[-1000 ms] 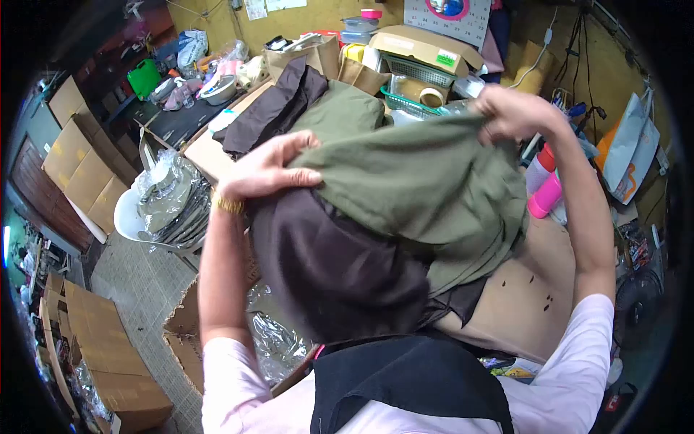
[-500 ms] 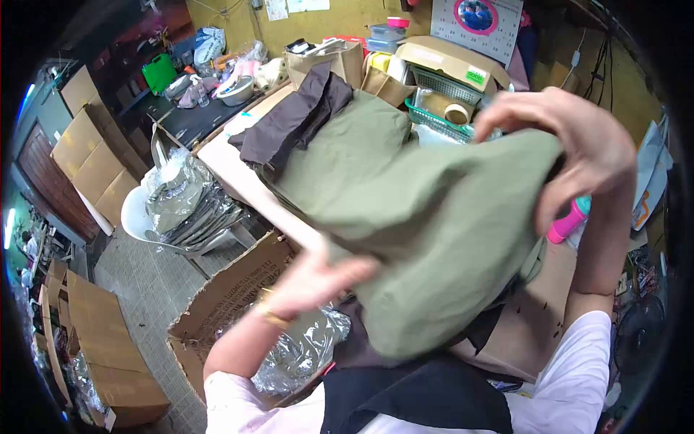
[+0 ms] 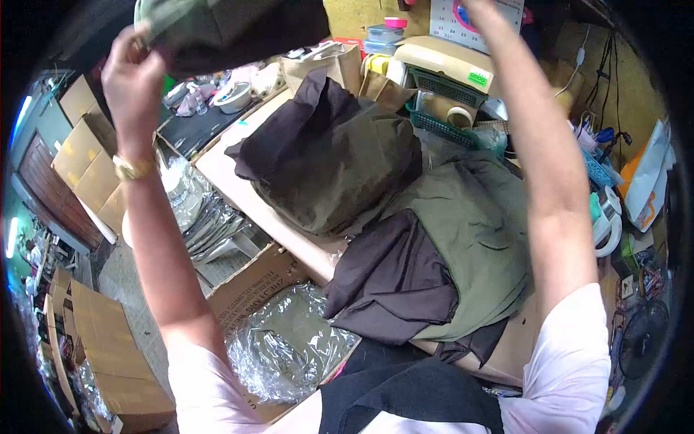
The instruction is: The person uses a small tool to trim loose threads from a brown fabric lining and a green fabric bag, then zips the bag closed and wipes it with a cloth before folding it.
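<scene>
An olive garment is gripped overhead by the left hand; the right hand's grip is out of frame. Plastic bags fill the cardboard box.

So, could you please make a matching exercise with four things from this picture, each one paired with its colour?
Things:
1. wristwatch
2. basket
3. sleeve
4. cloth near the table's front edge

Colours:
a. dark brown
b. pale pink
c. gold
d. green

Pairs: 1-c, 2-d, 3-b, 4-a
</scene>
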`<action>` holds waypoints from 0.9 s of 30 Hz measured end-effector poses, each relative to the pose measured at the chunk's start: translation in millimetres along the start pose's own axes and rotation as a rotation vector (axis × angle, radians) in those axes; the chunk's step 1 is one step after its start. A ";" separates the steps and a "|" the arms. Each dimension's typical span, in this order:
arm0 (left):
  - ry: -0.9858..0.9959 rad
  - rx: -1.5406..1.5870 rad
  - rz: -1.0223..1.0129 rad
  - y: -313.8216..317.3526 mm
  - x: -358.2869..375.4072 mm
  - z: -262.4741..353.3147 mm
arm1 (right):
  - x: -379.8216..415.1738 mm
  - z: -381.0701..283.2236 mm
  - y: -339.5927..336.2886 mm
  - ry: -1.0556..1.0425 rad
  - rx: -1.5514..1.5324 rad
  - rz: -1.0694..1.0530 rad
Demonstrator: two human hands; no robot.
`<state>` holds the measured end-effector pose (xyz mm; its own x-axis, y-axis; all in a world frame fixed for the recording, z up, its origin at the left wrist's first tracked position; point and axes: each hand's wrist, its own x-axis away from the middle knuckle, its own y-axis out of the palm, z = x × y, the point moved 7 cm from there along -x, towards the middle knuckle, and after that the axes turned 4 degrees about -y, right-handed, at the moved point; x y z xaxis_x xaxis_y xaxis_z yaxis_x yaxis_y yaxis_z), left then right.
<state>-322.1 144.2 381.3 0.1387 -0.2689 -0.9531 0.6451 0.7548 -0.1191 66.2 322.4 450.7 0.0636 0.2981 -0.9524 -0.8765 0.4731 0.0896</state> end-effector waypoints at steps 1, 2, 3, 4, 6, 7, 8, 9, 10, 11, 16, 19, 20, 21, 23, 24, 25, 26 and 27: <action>0.171 0.036 0.049 12.5 25.4 -2.6 | 28.0 -4.0 9.9 0.007 -0.034 -0.053; 0.192 -0.052 0.023 24.2 52.8 -12.8 | 58.0 -11.9 18.8 0.017 -0.066 -0.106; 0.154 -0.126 -0.008 38.9 82.6 -22.3 | 102.6 16.4 41.2 0.175 -0.110 -0.234; 0.122 -0.224 -0.048 53.5 113.8 -26.7 | 136.8 6.1 45.7 0.211 -0.102 -0.304; -0.065 -0.237 -0.285 81.5 180.7 -60.6 | 224.7 18.2 69.8 0.400 -0.144 -0.626; -0.186 -0.406 -0.539 95.5 212.7 -67.2 | 255.5 -4.7 65.4 0.526 -0.050 -0.948; -0.247 -0.360 -0.723 106.3 242.5 -72.9 | 304.7 -6.1 63.9 0.593 -0.055 -1.103; -0.380 -0.401 -0.746 112.1 261.4 -71.4 | 331.3 -19.0 52.2 0.567 -0.006 -1.245; -0.294 -0.464 -0.674 118.4 265.5 -47.2 | 354.3 -27.9 33.5 0.616 0.020 -1.236; -0.192 -0.476 -0.626 128.4 268.0 -19.5 | 373.5 -32.6 12.7 0.648 -0.032 -1.220; -0.002 0.177 -0.990 212.3 344.0 101.3 | 391.3 -25.6 -147.5 0.868 0.226 -1.134; 0.028 0.160 -1.445 225.4 423.9 122.5 | 383.8 -5.1 -281.9 0.938 0.634 -1.021; -0.003 0.187 -1.524 220.2 429.3 130.9 | 386.0 -6.3 -327.9 0.942 0.845 -0.995; -0.033 0.209 -1.606 211.5 428.8 139.2 | 395.8 -5.8 -366.3 0.974 0.945 -1.053; -0.007 0.336 -1.671 195.4 423.9 156.6 | 395.7 -25.5 -408.9 1.107 0.999 -1.022; -0.112 0.312 -1.791 196.9 407.4 160.8 | 389.0 -38.9 -420.5 1.090 0.918 -0.870; -0.222 0.283 -1.907 202.8 390.3 161.9 | 383.4 -52.9 -431.3 1.067 0.835 -0.719; -0.264 0.399 -1.646 212.6 367.8 158.1 | 389.0 -68.5 -424.7 1.118 0.698 -0.696; -0.358 0.362 -1.469 228.6 352.7 147.3 | 392.3 -88.6 -408.7 1.166 0.563 -0.668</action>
<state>-15.1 133.8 58.8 -0.6231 -0.7801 0.0564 0.5036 -0.4554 -0.7342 407.1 172.5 14.7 -0.2795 -0.8018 -0.5281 -0.5224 0.5885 -0.6171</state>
